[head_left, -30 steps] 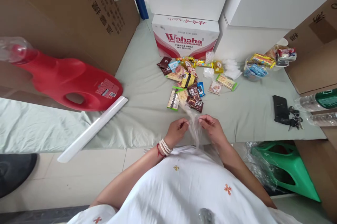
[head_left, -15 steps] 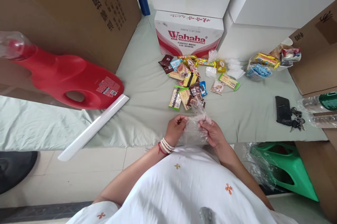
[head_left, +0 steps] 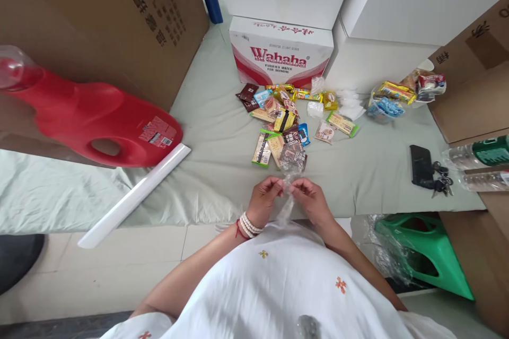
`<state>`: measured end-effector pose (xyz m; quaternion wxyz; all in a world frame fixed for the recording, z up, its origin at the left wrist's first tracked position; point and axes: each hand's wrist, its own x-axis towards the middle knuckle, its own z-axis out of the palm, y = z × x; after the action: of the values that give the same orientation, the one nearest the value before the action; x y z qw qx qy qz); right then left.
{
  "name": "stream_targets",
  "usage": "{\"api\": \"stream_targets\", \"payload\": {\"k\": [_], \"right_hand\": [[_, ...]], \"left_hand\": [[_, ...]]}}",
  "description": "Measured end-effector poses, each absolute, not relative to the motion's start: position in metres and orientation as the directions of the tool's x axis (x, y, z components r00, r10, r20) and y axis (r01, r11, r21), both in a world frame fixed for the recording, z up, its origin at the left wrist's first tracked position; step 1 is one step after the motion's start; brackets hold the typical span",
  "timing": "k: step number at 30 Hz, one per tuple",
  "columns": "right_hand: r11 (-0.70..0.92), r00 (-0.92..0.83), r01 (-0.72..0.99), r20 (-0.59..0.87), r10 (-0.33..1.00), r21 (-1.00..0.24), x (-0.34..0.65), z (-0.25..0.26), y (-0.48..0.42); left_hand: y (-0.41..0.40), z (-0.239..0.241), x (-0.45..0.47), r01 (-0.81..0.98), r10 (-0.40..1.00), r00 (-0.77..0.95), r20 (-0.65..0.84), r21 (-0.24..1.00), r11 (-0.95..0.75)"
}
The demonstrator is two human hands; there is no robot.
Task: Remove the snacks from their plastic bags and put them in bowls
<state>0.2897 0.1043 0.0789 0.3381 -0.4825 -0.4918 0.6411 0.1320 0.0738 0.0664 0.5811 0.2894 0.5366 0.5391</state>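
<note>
My left hand (head_left: 267,198) and my right hand (head_left: 310,199) are close together in front of my chest. Both pinch the top of a thin clear plastic bag (head_left: 287,205), which hangs down crumpled between them. A bead bracelet and a red string circle my left wrist. Just beyond the hands, a pile of small snack packets (head_left: 283,125) lies spread on the pale green sheet (head_left: 207,169).
A red jug (head_left: 95,124) lies on its side at the left, with a white strip (head_left: 133,197) beside it. A Wahaha carton (head_left: 280,60) stands behind the snacks. At the right are bagged snacks (head_left: 392,100), a phone (head_left: 420,165), keys (head_left: 441,182), bottles (head_left: 479,153) and a green stool (head_left: 423,251).
The bag was held spread wider half a second ago. My hands have come closer together and the bag now hangs narrow and bunched between them.
</note>
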Motion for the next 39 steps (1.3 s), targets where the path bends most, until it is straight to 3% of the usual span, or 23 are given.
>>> {"api": "stream_targets", "payload": {"k": [4, 8, 14, 18, 20, 24, 26, 31, 39], "right_hand": [[-0.296, -0.093, -0.056, -0.290, 0.952, -0.953, 0.318, 0.073, 0.116], [-0.307, 0.040, -0.135, -0.314, 0.948, -0.942, 0.356, 0.078, 0.119], [-0.453, -0.135, -0.005, -0.448, 0.884, -0.892, 0.325, 0.079, 0.112], [-0.406, -0.091, 0.020, -0.406, 0.909, -0.914, 0.289, 0.069, 0.122], [-0.374, -0.127, 0.023, -0.374, 0.919, -0.927, 0.283, 0.066, 0.129], [-0.371, -0.093, -0.018, -0.368, 0.925, -0.928, 0.288, 0.067, 0.136], [-0.380, -0.088, -0.022, -0.377, 0.922, -0.925, 0.291, 0.070, 0.135], [-0.362, -0.142, 0.015, -0.360, 0.922, -0.932, 0.302, 0.079, 0.131], [-0.333, -0.081, 0.015, -0.333, 0.939, -0.943, 0.334, 0.086, 0.132]], "left_hand": [[0.074, 0.058, 0.115, -0.443, 0.862, -0.297, -0.410, 0.859, 0.256], [0.071, 0.060, 0.097, -0.467, 0.831, -0.327, -0.451, 0.841, 0.272], [0.066, 0.079, 0.116, -0.208, 0.957, -0.131, -0.258, 0.951, 0.228], [0.061, 0.087, 0.125, -0.014, 0.992, 0.013, -0.125, 0.992, 0.125], [0.058, 0.085, 0.122, 0.010, 0.986, 0.070, -0.149, 0.989, 0.149], [0.062, 0.075, 0.114, -0.198, 0.896, -0.122, -0.428, 0.895, 0.400], [0.073, 0.072, 0.113, -0.330, 0.834, -0.200, -0.514, 0.837, 0.436], [0.104, 0.071, 0.119, -0.376, 0.874, -0.137, -0.467, 0.840, 0.391], [0.111, 0.076, 0.126, -0.425, 0.907, -0.100, -0.408, 0.842, 0.332]]}}
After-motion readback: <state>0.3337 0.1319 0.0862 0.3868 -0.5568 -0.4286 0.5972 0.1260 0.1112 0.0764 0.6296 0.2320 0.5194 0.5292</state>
